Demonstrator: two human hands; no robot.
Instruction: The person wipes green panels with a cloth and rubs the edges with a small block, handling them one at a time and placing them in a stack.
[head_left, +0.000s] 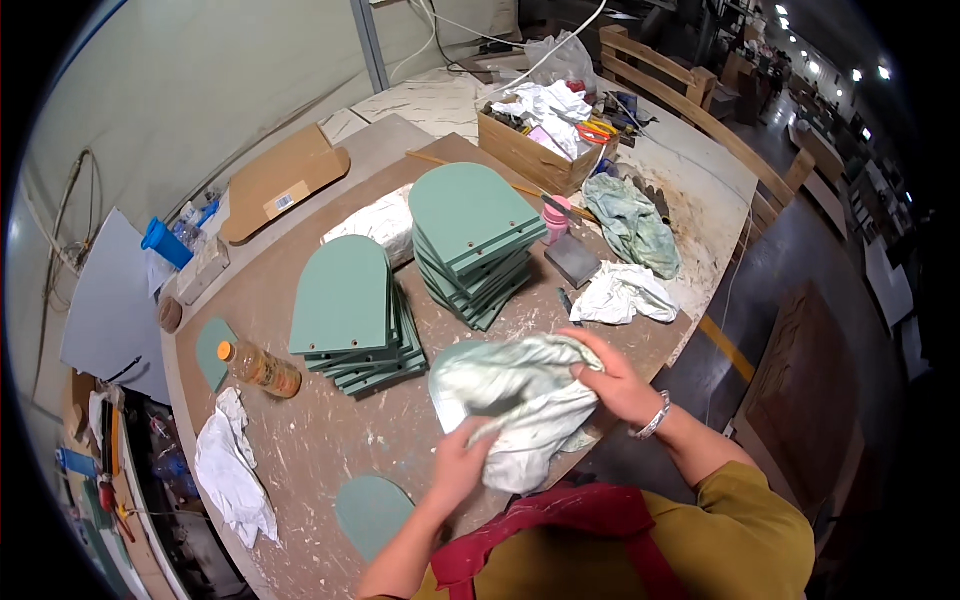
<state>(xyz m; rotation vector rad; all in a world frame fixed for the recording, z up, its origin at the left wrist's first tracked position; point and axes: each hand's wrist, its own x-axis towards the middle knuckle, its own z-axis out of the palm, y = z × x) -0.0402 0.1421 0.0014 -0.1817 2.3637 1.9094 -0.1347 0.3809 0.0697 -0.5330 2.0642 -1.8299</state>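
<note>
A white cloth with green stains is bunched up between my two hands above the near part of the table. My right hand is closed on its right side, thumb on top. My left hand grips its lower left edge, the fingers partly hidden by the folds. Beneath the cloth, a green panel shows in part. Beyond my hands stand two stacks of green round-topped panels, a left stack and a taller right stack.
Single green pieces lie at the near edge and far left. An orange-capped bottle stands beside the left stack. White rags, a dark block, a pink container and a filled cardboard box are on the right.
</note>
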